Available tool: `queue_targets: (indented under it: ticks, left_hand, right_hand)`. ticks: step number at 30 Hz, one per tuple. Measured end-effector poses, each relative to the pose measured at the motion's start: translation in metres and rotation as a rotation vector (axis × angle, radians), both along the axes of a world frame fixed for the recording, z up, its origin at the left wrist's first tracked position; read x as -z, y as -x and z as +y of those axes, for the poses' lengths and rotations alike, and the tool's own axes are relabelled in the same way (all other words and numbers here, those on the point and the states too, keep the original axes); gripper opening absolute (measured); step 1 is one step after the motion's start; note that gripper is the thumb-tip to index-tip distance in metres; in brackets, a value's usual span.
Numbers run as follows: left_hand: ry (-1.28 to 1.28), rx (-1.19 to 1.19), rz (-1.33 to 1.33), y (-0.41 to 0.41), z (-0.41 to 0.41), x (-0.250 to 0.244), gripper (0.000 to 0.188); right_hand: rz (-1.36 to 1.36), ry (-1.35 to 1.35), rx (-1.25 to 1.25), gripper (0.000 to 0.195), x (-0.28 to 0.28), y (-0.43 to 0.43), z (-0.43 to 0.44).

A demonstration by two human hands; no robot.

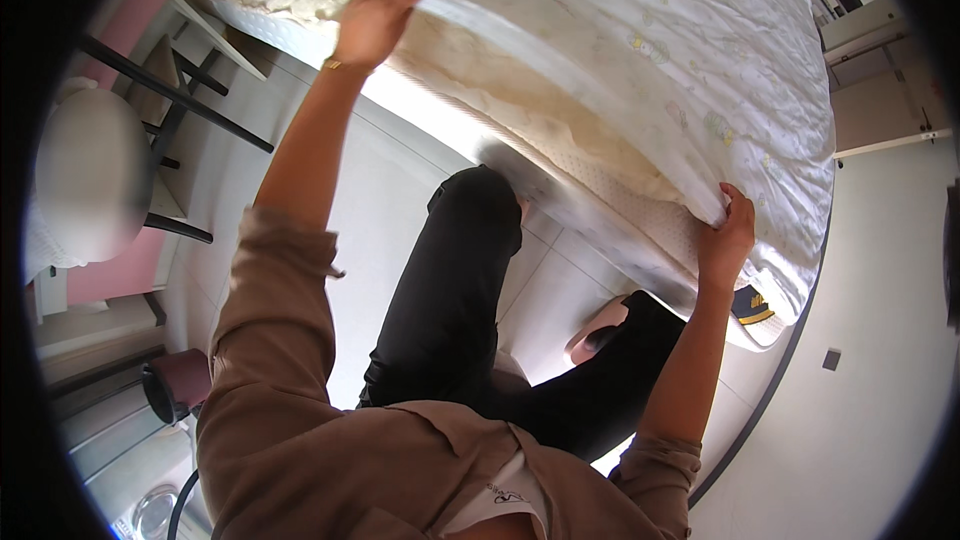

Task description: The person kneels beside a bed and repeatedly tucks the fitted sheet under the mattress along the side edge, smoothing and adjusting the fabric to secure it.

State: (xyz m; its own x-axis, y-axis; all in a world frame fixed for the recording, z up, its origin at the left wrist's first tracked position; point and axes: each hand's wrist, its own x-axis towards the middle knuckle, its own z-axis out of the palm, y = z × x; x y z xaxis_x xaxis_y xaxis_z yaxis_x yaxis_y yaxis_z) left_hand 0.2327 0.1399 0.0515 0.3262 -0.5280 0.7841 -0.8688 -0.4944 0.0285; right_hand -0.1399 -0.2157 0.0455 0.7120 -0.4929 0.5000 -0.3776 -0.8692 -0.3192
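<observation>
A white printed bed sheet (660, 37) covers the top of a mattress (622, 195). My left hand (379, 19) grips the sheet's near edge towards the upper left. Farther right, near the mattress corner, my right hand (727, 236) pinches the same edge between thumb and fingers. Between my hands the edge is lifted and stretched into a long band. Below it, a cream-coloured layer (517, 90) and the mattress's dotted side lie exposed. The cream layer bunches up to the left of my left hand. A dark and yellow label is on the mattress corner.
A chair with black legs (180, 94) and a pale rounded seat (94, 172) stands at left. A dark red cylindrical container (176, 384) is at lower left. Beside the bed's right end is a pale wall (862, 300). Shelving (862, 37) rises at upper right. My knees are against the bedside.
</observation>
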Motion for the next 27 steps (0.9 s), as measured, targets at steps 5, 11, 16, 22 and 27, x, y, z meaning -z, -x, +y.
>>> queue_targets:
  ticks: [5, 11, 16, 22, 27]
  left_hand:
    - [-0.337, -0.092, 0.071, 0.022, 0.068, 0.037, 0.042]
    - [-0.321, -0.003, 0.079, 0.064, 0.043, 0.057, 0.069]
    - [-0.434, -0.054, -0.009, 0.065, 0.006, 0.056, 0.074]
    - [-0.375, -0.015, 0.014, 0.038, 0.002, 0.05, 0.059]
    - [-0.284, -0.163, 0.193, 0.055, -0.023, 0.016, 0.043]
  right_hand:
    - [0.043, 0.115, -0.114, 0.056, 0.005, -0.001, 0.021]
    - [-0.032, 0.235, 0.027, 0.069, 0.012, 0.02, 0.019]
    - [0.021, 0.358, 0.171, 0.069, 0.01, 0.071, -0.016]
    - [-0.035, 0.145, -0.023, 0.063, 0.009, 0.076, -0.039]
    - [0.018, 0.088, -0.018, 0.052, 0.011, 0.069, -0.057]
